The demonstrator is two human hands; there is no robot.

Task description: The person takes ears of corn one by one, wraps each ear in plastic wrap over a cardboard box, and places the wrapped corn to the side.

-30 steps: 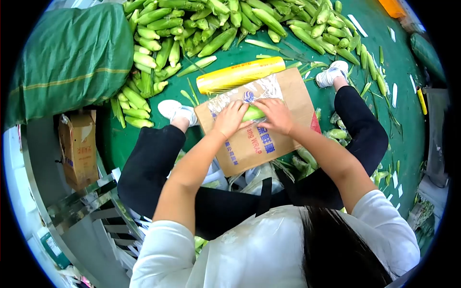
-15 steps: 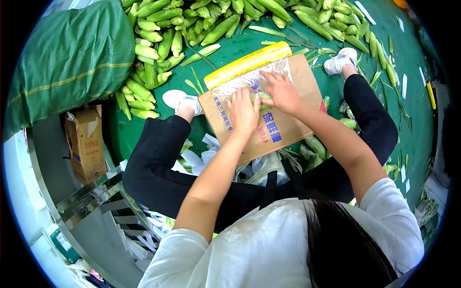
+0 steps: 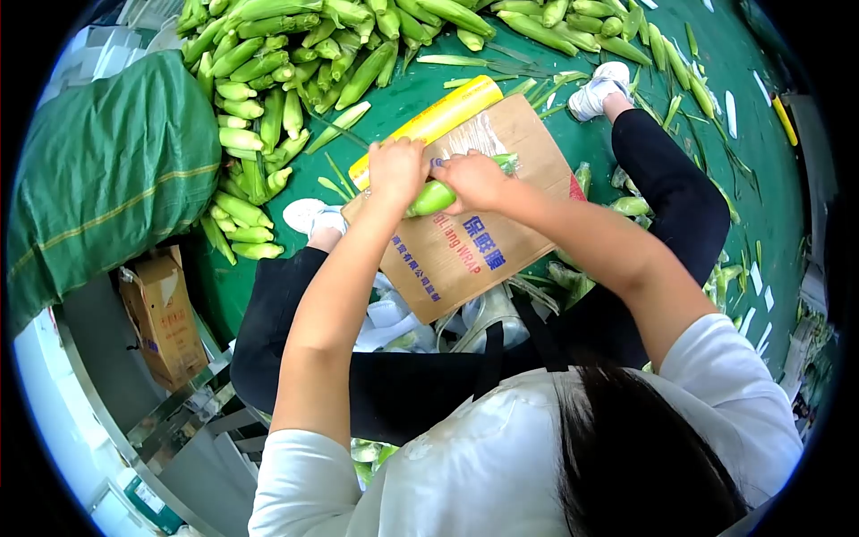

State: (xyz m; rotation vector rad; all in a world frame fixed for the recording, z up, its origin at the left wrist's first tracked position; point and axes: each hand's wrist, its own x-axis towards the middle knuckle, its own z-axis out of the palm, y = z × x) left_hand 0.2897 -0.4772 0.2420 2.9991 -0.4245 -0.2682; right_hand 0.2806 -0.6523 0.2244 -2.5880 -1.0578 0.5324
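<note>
A brown cardboard sheet with printed letters lies across the lap. Along its far edge rests a yellow roll of plastic film. My right hand is closed around a green corn cob over the sheet; the cob shows on both sides of it. Just left of it, my left hand is by the roll's left end, fingers bent together at the cob's left side. What its fingertips hold is hidden. Some clear film lies on the sheet near the roll.
A large heap of green corn covers the far left of the green floor. A green sack stands at the left, above a cardboard box. Wrapped cobs lie right of the sheet, near the leg.
The cob, flat between spread hands before, is now tilted in my right hand. My left hand has moved up and left to the roll, its fingers now bent. The view has shifted.
</note>
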